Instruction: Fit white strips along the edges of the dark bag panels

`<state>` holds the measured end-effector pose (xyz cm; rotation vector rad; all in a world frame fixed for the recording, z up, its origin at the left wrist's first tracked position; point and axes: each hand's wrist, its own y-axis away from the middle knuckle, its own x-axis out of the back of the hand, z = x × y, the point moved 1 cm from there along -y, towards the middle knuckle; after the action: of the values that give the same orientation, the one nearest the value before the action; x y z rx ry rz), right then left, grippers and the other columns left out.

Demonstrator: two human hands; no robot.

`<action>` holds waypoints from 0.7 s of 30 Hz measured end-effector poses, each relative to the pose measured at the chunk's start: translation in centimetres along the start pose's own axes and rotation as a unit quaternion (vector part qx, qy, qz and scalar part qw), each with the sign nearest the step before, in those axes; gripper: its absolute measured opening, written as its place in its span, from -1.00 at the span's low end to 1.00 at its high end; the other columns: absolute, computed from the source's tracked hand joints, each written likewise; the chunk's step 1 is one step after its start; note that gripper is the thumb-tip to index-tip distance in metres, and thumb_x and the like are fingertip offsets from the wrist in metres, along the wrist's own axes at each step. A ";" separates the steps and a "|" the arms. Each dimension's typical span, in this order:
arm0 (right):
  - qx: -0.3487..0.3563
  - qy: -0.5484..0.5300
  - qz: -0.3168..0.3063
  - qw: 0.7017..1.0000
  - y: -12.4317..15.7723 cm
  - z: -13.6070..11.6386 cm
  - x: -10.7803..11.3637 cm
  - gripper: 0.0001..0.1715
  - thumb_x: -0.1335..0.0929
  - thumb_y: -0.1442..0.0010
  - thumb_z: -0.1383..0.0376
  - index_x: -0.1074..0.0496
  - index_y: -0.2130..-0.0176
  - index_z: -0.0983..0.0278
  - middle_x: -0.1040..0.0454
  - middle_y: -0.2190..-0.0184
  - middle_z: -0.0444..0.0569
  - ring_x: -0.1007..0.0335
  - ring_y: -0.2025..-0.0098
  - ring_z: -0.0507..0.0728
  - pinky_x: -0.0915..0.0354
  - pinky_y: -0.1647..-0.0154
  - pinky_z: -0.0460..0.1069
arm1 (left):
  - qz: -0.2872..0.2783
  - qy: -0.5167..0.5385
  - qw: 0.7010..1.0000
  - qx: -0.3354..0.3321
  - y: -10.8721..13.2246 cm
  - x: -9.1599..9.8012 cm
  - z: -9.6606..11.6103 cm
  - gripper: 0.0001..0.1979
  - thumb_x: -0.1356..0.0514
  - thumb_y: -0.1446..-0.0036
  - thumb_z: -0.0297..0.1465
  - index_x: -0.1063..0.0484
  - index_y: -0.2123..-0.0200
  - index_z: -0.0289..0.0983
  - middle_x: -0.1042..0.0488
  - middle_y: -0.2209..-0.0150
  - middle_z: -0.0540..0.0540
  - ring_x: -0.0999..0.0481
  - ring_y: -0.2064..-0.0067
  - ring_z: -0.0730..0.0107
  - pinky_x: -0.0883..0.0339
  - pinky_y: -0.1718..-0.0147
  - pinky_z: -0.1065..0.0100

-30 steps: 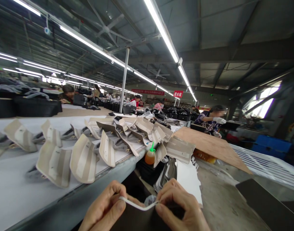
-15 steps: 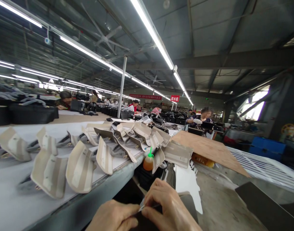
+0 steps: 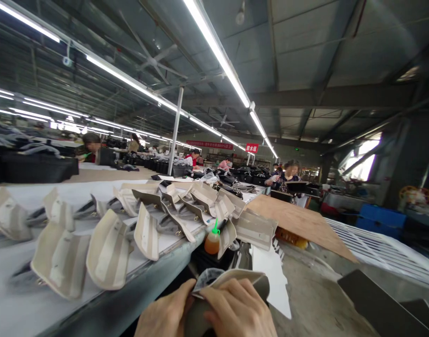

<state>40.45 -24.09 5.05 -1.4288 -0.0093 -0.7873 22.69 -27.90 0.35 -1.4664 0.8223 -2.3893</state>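
At the bottom middle, my left hand (image 3: pixel 167 311) and my right hand (image 3: pixel 238 309) are both closed on a grey-beige bag panel (image 3: pixel 259 281). Clear plastic film (image 3: pixel 207 278) stands up from its far edge, between my hands. My left thumb and fingers pinch the panel's left side. The right hand's fingers curl over its top edge, and part of the panel is hidden under them. Just beyond my hands is a glue bottle (image 3: pixel 212 243) with a green nozzle and amber liquid, beside another curved beige panel (image 3: pixel 227 238).
On the left, several curved beige bag panels (image 3: pixel 109 250) stand on a white-covered table (image 3: pixel 7 299). To the right lie white sheets (image 3: pixel 270 281), a brown board (image 3: pixel 298 222) and dark panels (image 3: pixel 372 299). A co-worker (image 3: pixel 287 178) handles a dark piece farther back.
The bag panel has come up into view with its plastic film showing. My right hand has moved from a pinch near the left fingertips to lying over the panel's edge.
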 end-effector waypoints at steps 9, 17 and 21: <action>-0.023 0.038 -0.149 0.988 0.0 3.4 3.9 -0.76 -0.18 -0.50 0.19 -0.35 -0.01 0.20 -0.67 0.21 -0.03 -0.62 0.35 0.17 -0.48 0.42 0.03 | 0.081 -0.017 0.996 0.045 1.2 1.1 -2.2 -0.63 0.03 -0.38 -0.40 -0.62 0.12 -0.20 -0.72 0.39 -0.07 -0.76 0.23 0.19 -0.58 0.27 0.47; -0.040 0.008 -0.161 0.986 -0.8 3.9 -1.2 -0.15 -0.57 0.05 0.60 -0.38 -0.15 0.13 -0.38 -0.24 0.20 -0.38 -0.18 0.45 -0.51 0.00 0.35 | 0.072 -0.001 0.996 0.050 1.6 1.1 -2.3 -0.60 0.04 -0.40 -0.41 -0.55 -0.08 -0.24 -0.74 0.30 -0.05 -0.75 0.31 0.27 -0.54 0.31 0.50; -0.020 0.001 -0.168 0.986 -0.5 4.0 -1.9 -0.27 -0.57 0.05 0.60 -0.41 -0.05 0.20 -0.41 -0.22 0.18 -0.28 -0.25 0.46 -0.43 -0.09 0.33 | 0.069 0.024 0.997 0.035 1.8 1.2 -2.0 -0.56 0.04 -0.42 -0.38 -0.43 -0.25 -0.22 -0.74 0.18 -0.08 -0.76 0.27 0.31 -0.54 0.25 0.53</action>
<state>40.57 -19.65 5.39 -1.4842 -0.2401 -1.0690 20.22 -29.22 -0.48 -1.2878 0.8147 -2.3335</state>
